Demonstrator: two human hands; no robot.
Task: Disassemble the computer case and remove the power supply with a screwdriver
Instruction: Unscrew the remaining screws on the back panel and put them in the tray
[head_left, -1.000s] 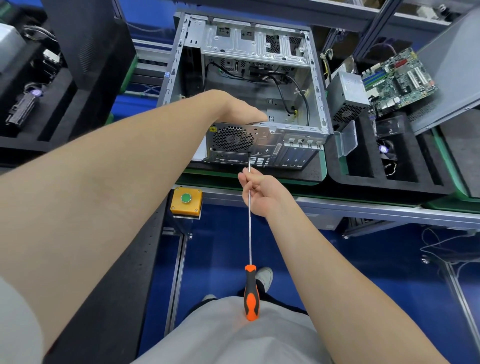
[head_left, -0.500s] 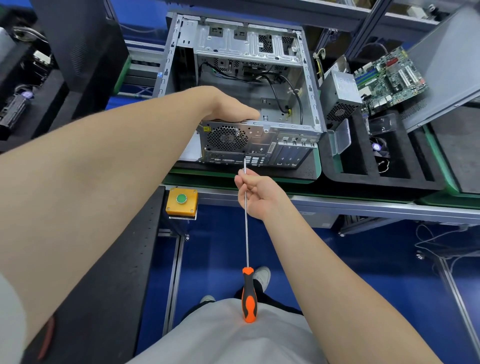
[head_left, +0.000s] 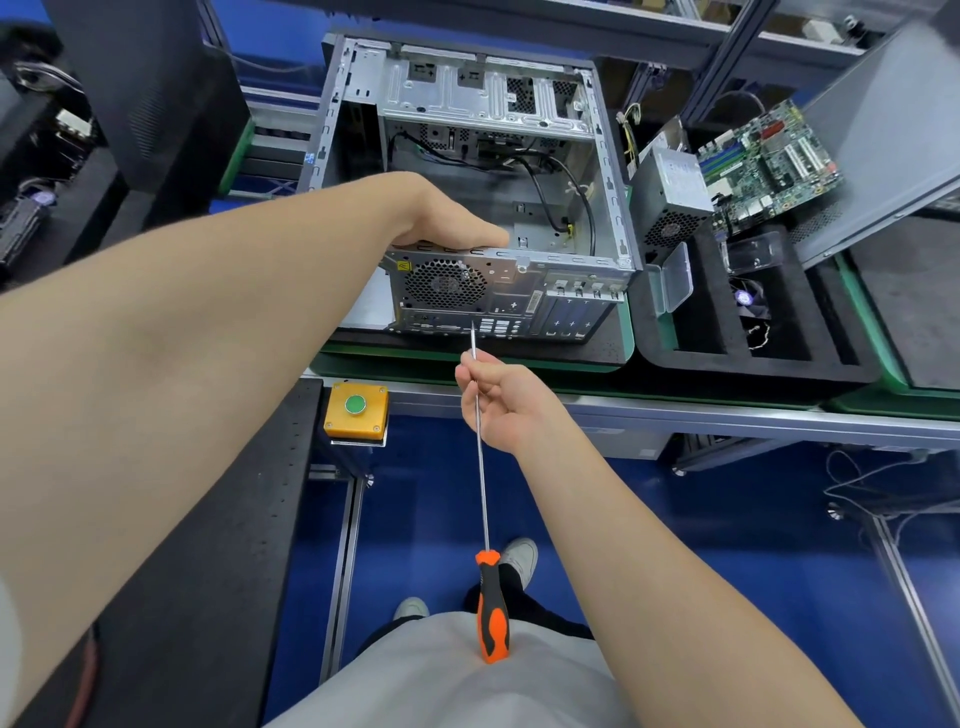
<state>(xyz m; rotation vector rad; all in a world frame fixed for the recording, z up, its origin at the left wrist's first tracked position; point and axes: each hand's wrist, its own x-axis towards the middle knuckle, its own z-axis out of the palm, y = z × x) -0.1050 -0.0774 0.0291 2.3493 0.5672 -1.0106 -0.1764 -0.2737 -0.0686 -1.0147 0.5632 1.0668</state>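
Where the case sits: the open silver sheet-metal computer case (head_left: 608, 171) lies on its side on a black foam pad (head_left: 597, 348) in a green-rimmed tray (head_left: 467, 359). Its perforated rear panel (head_left: 509, 296) faces near.
Case handling: probably stiff and fairly light, since little but black cables shows inside. The stamped edges may be sharp, so the folded near rim above the rear panel looks the safest hold.
Power supply: a grey metal box with a round fan grille (head_left: 675, 182) stands just right of the case and outside it, beside a green circuit board (head_left: 769, 156). It looks like a power supply. I cannot tell whether another unit remains under the left hand. Such a box is likely dense and rigid, best held by its flat sides and not by its wires.
Screwdriver: the long screwdriver (head_left: 484, 493) has a thin steel shaft and an orange-and-black handle. Its tip is just short of the rear panel's port area, and the handle hangs near, against the person's grey shirt. The shaft is slippery and may flex, so turning calls for a grip on the handle.
Left hand: the left hand (head_left: 441, 218) reaches far across and rests on the case's near rim with the thumb lying along it. The fingers are hidden, so the grip cannot be told.
Right hand: the right hand (head_left: 498, 410) is raised with its fingers curled, pinching the shaft close to the tip.
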